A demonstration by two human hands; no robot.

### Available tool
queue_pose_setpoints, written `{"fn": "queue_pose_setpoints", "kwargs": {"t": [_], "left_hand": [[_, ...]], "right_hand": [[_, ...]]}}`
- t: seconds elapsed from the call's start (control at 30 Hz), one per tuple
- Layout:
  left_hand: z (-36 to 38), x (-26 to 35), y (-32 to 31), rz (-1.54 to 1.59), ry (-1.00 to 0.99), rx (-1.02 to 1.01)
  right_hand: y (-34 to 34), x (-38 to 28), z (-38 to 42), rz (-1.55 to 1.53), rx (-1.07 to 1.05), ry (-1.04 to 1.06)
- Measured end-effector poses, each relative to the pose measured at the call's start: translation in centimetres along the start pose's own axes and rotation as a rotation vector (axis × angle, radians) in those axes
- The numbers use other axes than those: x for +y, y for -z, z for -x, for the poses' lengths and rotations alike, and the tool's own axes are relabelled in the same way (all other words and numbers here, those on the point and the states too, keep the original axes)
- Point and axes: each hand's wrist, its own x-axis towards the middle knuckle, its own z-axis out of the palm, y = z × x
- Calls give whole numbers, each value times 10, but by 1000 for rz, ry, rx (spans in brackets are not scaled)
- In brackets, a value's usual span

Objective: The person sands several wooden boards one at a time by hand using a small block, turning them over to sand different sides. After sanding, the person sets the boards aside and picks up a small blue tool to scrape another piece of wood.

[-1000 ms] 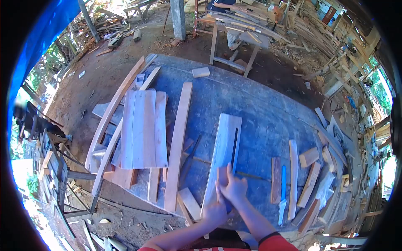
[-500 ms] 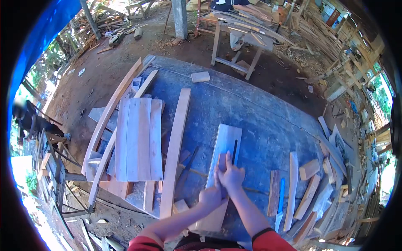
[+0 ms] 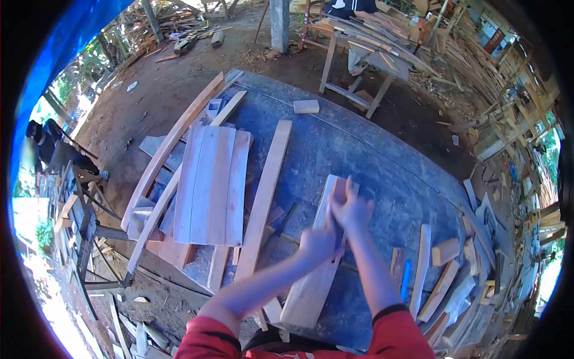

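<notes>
A pale wooden board (image 3: 308,294) lies lengthwise on the blue-grey table (image 3: 299,149), pointing away from me. On top of it is a narrow reddish-brown wooden block (image 3: 339,189), partly hidden by my hands. My left hand (image 3: 317,244) is closed around the near part of this block. Farther up the board, my right hand (image 3: 351,210) grips the block's far part, one finger pointing forward. Both hands are slightly blurred.
Left of the board lie a long plank (image 3: 266,191), a panel of joined boards (image 3: 210,185) and curved strips (image 3: 173,143). Offcuts (image 3: 439,290) and a blue object (image 3: 406,278) lie at right. A person (image 3: 353,7) is beside a far bench (image 3: 388,63).
Both hands and the block have moved forward along the board, away from my body. The view has shifted, so the table's contents appear displaced in the frame.
</notes>
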Motion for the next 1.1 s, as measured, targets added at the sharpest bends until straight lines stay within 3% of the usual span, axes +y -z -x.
{"fn": "queue_pose_setpoints", "kwargs": {"t": [0.17,0.23,0.33,0.47,0.53,0.67,0.7,0.8,0.83,0.97,1.1], "left_hand": [[193,21,-85,34,70,-82],[239,24,-76,25,42,-218],[263,19,-85,14,-32,-264],[225,16,-92,-17,-15,-234],[179,6,-102,-36,-25,-52],[24,-20,-78,-217,1,115],[-27,-33,-72,-68,-17,207],[-155,-42,15,-184,30,-152],[-173,-37,44,-183,50,-143],[-147,-31,84,-194,32,-63],[-27,-13,44,-173,9,43]], "right_hand": [[-50,1,205,6,35,98],[-53,-1,251,19,76,112],[-49,-4,281,-15,36,99],[-53,-1,238,11,114,159],[-58,2,188,-14,200,166],[-58,5,34,38,210,78],[-48,1,-15,-22,119,8],[-33,4,-150,29,3,-105],[-22,0,-171,59,-21,-136],[34,-24,-160,-28,-13,-88],[32,-30,-37,-29,73,40]]}}
